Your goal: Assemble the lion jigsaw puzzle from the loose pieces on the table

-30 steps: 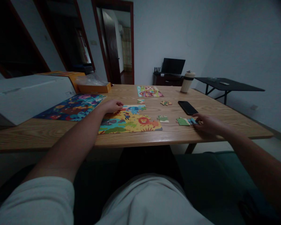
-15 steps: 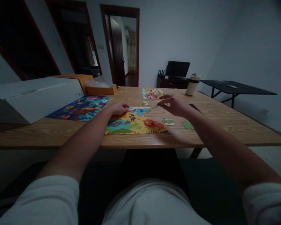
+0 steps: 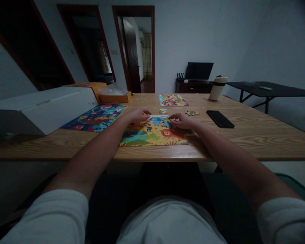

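A bright animal jigsaw puzzle (image 3: 152, 136) lies on the wooden table (image 3: 256, 142) in front of me. My left hand (image 3: 138, 115) rests with curled fingers on the puzzle's far left corner. At the far right corner my right hand (image 3: 183, 121) has its fingers bent, pressing a small blue puzzle piece against the puzzle's top edge. Two loose pieces (image 3: 163, 111) (image 3: 192, 113) lie just beyond the hands.
A black phone (image 3: 220, 119) lies right of my hands, with a lidded cup (image 3: 218, 88) behind it. Another finished puzzle (image 3: 173, 100) sits at the far edge. At left are a dark puzzle (image 3: 96, 117), a white box (image 3: 40, 108) and an orange box (image 3: 114, 97).
My right hand picked up a piece from the right side of the table, carried it left and brought it down onto the puzzle's top right edge. My left hand stayed at the corner.
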Motion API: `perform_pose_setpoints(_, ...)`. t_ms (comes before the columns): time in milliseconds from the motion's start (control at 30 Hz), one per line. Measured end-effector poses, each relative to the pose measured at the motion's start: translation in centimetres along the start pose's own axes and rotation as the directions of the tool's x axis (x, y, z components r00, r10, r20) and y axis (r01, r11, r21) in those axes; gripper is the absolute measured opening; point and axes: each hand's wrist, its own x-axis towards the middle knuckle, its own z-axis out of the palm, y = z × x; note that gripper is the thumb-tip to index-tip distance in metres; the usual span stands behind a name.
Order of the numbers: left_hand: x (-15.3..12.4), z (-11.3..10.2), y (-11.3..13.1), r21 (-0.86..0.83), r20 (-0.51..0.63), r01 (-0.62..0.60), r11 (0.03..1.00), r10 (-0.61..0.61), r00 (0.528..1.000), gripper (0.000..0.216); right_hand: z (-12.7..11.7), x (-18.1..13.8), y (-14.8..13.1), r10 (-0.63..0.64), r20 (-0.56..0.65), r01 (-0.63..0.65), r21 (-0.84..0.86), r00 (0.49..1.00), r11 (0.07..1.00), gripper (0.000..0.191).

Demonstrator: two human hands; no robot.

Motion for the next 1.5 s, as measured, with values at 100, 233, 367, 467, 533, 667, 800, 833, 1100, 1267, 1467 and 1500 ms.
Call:
perform_pose_setpoints(100, 0.4, -0.7, 3.0, 0.041, 0.135, -0.110, 0.993, 0.104, 0.985, 0.042, -0.1, 0.1, -0.7, 0.007, 0.039, -0.005, -0.068, 0.999, 0.998, 0.035)
perform_pose_setpoints(233, 1.2, 0.3, 5.3, 0.122, 0.221, -0.200, 0.972, 0.169, 0.960, 0.041, 0.1, 0.0, -1.2, 0.021, 0.056, -0.015, -0.103, 0.998, 0.995, 0.035)
perform_pose_setpoints(367, 1.9, 3.1, 4.5, 0.095, 0.093, -0.264, 0.960, 0.256, 0.962, 0.048, 0.5, 0.1, -1.0, 0.000, 0.048, 0.004, -0.087, 0.999, 0.996, 0.041)
perform_pose_setpoints(467, 2.0, 4.4, 3.5, 0.111, 0.046, -0.278, 0.954, 0.275, 0.960, 0.050, 0.6, 0.2, -0.6, 0.033, -0.005, -0.034, -0.087, 0.999, 0.996, 0.043)
perform_pose_setpoints(533, 1.8, 4.5, 3.3, 0.110, 0.033, -0.265, 0.958, 0.263, 0.964, 0.050, 0.5, 0.2, -0.5, 0.095, -0.022, -0.097, -0.103, 0.995, 0.990, 0.038)
perform_pose_setpoints(667, 1.6, 4.1, 3.3, 0.081, 0.030, -0.233, 0.969, 0.232, 0.972, 0.044, 0.4, -0.1, -1.0, 0.172, -0.004, -0.171, -0.138, 0.985, 0.976, 0.032)
perform_pose_setpoints(800, 1.6, 3.9, 3.0, 0.005, 0.036, -0.213, 0.977, 0.212, 0.977, 0.037, 0.4, -0.5, -1.8, 0.133, 0.008, -0.131, -0.130, 0.991, 0.983, 0.041)
perform_pose_setpoints(833, 1.6, 4.0, 2.9, -0.018, 0.038, -0.210, 0.978, 0.210, 0.977, 0.037, 0.4, -0.6, -1.9, 0.125, 0.020, -0.122, -0.113, 0.992, 0.986, 0.045)
perform_pose_setpoints(1100, 1.6, 3.9, 2.1, -0.063, 0.030, -0.204, 0.977, 0.206, 0.978, 0.042, 0.4, -1.1, -2.4, 0.010, 0.091, -0.014, 0.047, 0.996, 0.999, 0.049)
perform_pose_setpoints(1267, 1.6, 3.8, 2.0, -0.059, 0.078, -0.180, 0.982, 0.184, 0.980, 0.041, 0.8, -0.8, -1.7, 0.003, 0.019, -0.004, 0.022, 1.000, 1.000, 0.056)
perform_pose_setpoints(1467, 1.6, 3.8, 1.8, -0.056, 0.084, -0.196, 0.979, 0.200, 0.976, 0.039, 1.1, -0.3, -0.7, 0.044, -0.141, -0.064, -0.142, 0.989, 0.988, 0.037)
perform_pose_setpoints(1500, 1.6, 3.9, 1.9, -0.056, 0.083, -0.212, 0.976, 0.216, 0.973, 0.037, 1.0, -0.3, -0.8, 0.066, -0.144, -0.089, -0.157, 0.987, 0.984, 0.033)
